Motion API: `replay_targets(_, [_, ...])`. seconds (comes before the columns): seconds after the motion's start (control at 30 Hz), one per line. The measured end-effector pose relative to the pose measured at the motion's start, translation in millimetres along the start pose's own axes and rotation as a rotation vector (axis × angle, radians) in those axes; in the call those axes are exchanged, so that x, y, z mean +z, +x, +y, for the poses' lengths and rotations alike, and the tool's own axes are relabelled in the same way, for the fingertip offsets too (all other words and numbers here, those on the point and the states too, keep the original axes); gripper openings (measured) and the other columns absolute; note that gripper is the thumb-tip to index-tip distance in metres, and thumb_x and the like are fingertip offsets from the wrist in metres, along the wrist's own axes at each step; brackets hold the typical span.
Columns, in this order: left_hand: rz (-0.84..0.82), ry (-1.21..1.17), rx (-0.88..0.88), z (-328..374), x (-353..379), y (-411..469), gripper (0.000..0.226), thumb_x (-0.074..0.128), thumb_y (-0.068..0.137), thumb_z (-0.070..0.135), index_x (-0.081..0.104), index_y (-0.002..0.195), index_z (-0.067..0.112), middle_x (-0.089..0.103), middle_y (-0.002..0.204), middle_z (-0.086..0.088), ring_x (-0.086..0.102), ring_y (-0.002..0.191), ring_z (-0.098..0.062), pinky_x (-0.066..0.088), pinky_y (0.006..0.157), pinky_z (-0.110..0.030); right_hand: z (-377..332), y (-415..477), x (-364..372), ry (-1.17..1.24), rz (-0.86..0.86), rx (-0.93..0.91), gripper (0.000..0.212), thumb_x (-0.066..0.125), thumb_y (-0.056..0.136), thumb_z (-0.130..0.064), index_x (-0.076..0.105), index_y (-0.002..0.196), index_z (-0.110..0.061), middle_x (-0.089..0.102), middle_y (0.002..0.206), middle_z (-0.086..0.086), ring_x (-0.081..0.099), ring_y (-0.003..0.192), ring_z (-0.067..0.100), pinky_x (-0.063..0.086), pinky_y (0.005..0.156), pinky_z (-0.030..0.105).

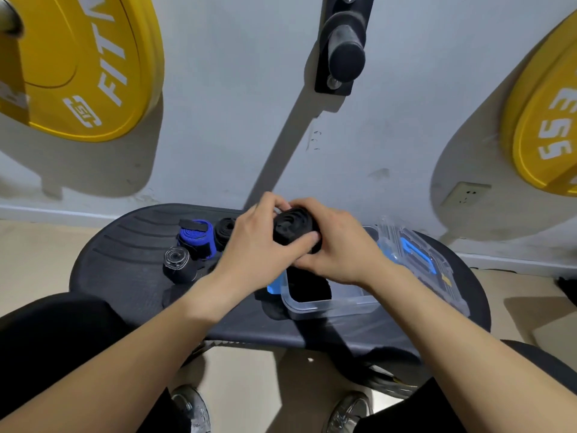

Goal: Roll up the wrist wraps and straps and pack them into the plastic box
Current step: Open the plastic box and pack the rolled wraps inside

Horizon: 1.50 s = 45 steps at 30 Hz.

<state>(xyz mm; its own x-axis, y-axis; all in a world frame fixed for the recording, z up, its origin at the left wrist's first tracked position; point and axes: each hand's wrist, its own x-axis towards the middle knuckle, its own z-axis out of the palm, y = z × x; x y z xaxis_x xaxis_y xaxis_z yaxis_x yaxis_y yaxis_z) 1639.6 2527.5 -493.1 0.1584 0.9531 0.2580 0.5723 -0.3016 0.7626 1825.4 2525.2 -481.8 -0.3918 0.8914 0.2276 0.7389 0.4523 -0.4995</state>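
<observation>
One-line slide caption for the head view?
Left hand and right hand grip a black rolled wrap above the clear plastic box.

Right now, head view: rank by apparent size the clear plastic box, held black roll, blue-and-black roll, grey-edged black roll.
1. clear plastic box
2. held black roll, nearer the camera and partly covered: unsure against the next
3. blue-and-black roll
4. grey-edged black roll

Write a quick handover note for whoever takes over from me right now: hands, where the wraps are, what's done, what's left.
Hands: left hand and right hand both grip one black roll above the plastic box.
On the board, left of the box: blue roll, second black roll, grey-edged roll, all rolled, none packed.
Something black shows inside the box; cannot tell what. The lid lies right of it.
Left: finish this roll, pack all four.
</observation>
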Motion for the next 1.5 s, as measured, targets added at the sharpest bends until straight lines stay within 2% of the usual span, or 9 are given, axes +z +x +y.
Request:
replay_targets(0.17, [-0.162,0.105,0.135,5.0,24.3,-4.8,0.030,0.068,0.095,0.055,0.059,0.104,0.028,0.065,0.087,0.012,0.064,0.084,-0.006,0.054,0.082,-0.035,30.5,-20.1,-21.7,-0.289,0.037,0.338,0.065,0.071,0.070,-0.068,0.047,0.105,-0.019,0.066,0.086,0.001,0.063,0.082,0.034,0.049,0.065,0.041])
replay_targets(0.4, [-0.813,0.768,0.466,-15.4,55.1,-17.7,0.054,0.052,0.101,0.064,0.055,0.148,0.038,0.048,0.156,0.010,0.032,0.144,-0.031,0.022,0.121,-0.055,50.2,-37.4,-4.1,-0.457,-0.284,0.508,0.055,0.087,0.079,-0.032,0.050,0.114,-0.015,0.058,0.115,0.011,0.064,0.100,0.037,0.048,0.069,0.038])
replay_targets(0.8, [-0.750,0.417,0.325,-34.0,51.9,-10.3,0.049,0.052,0.095,0.067,0.075,0.119,0.031,0.075,0.124,0.010,0.064,0.122,-0.014,0.023,0.120,-0.035,61.6,-17.2,6.8,-0.139,-0.801,0.646,0.032,0.058,0.097,-0.025,0.068,0.124,-0.010,0.071,0.124,0.013,0.067,0.115,0.037,0.057,0.102,0.048])
replay_targets(0.9, [-0.479,0.379,0.230,-33.6,47.3,-5.6,0.034,0.047,0.099,0.046,0.068,0.083,0.025,0.069,0.081,0.006,0.062,0.083,-0.019,0.053,0.082,-0.037,58.8,-14.4,11.7,-0.230,-0.841,0.635,0.026,0.047,0.101,-0.022,0.062,0.114,-0.006,0.068,0.120,0.018,0.067,0.102,0.038,0.053,0.082,0.041])
replay_targets(0.97, [-0.159,0.453,0.098,-39.5,37.5,4.3,0.028,0.047,0.099,0.036,0.058,0.077,0.023,0.061,0.076,0.008,0.058,0.077,-0.023,0.048,0.063,-0.038,55.6,-11.5,14.1,-0.316,-0.852,0.613,0.027,0.050,0.101,-0.026,0.062,0.112,-0.005,0.068,0.114,0.017,0.063,0.088,0.035,0.048,0.071,0.036])
replay_targets(1.07, [-0.037,0.687,-0.114,-64.5,22.1,21.1,0.013,0.054,0.099,0.024,0.060,0.102,0.013,0.062,0.106,-0.008,0.059,0.100,-0.034,0.048,0.072,-0.043,49.7,-4.5,12.9,-0.432,-0.768,0.571,0.015,0.054,0.099,-0.025,0.055,0.091,-0.012,0.063,0.097,0.010,0.063,0.086,0.033,0.043,0.058,0.031])
replay_targets(1.13, [-0.136,0.895,-0.239,-85.5,19.0,26.2,0.038,0.067,0.094,0.019,0.051,0.126,0.007,0.053,0.127,-0.017,0.055,0.114,-0.041,0.050,0.083,-0.047,45.3,2.8,11.6,-0.405,-0.680,0.527,0.019,0.054,0.099,-0.025,0.052,0.084,-0.014,0.063,0.094,0.010,0.065,0.085,0.035,0.045,0.059,0.033])
replay_targets(1.3, [-0.364,1.036,-0.220,-123.6,21.2,30.1,0.110,0.081,0.087,0.015,0.008,0.169,0.022,0.016,0.172,-0.016,0.039,0.141,-0.045,0.041,0.107,-0.052,34.2,16.5,13.1,-0.367,-0.571,0.454,0.037,0.050,0.102,-0.033,0.064,0.130,-0.014,0.069,0.126,0.012,0.066,0.115,0.038,0.059,0.091,0.049])
replay_targets(1.5, [-0.307,1.201,-0.065,-126.1,28.2,34.7,0.078,0.079,0.070,0.000,0.047,0.138,0.015,0.041,0.133,-0.013,0.045,0.113,-0.033,0.040,0.086,-0.042,35.7,22.3,5.8,-0.367,-0.530,0.475,0.037,0.048,0.100,-0.021,0.063,0.134,-0.015,0.066,0.133,0.014,0.065,0.119,0.039,0.058,0.095,0.050])
